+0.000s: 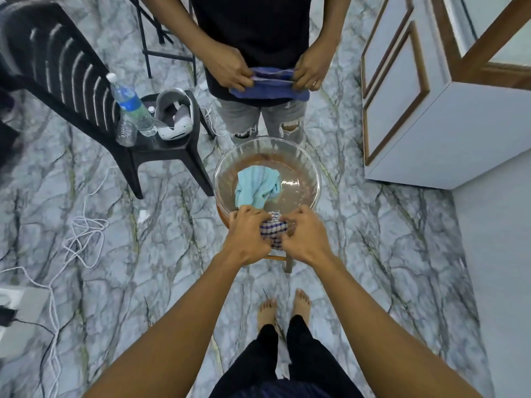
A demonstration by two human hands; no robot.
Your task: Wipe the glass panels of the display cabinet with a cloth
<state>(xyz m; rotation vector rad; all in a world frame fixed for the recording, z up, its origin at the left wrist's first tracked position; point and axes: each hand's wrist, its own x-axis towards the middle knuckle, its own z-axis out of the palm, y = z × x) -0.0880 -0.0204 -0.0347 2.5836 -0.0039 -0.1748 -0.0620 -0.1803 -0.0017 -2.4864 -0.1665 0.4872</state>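
Bunching between the hands, a checked cloth (pixel 274 229) was gripped from either side, the fingers of the left hand (pixel 247 237) and the right hand (pixel 304 234) curled round it, above the near rim of a glass bowl (pixel 313 168) of water. A pale blue cloth (pixel 255 188) was seen lying in the bowl. The display cabinet (pixel 416 110) was set well apart, at the upper right. A darker blue cloth (pixel 273 86) was held by a second person (pixel 253 24) opposite.

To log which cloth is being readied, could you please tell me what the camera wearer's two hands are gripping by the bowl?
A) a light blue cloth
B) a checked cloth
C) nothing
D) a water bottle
B: the left hand and right hand both grip the bunched checked cloth at the near rim of the bowl, while the light blue cloth lies inside it.
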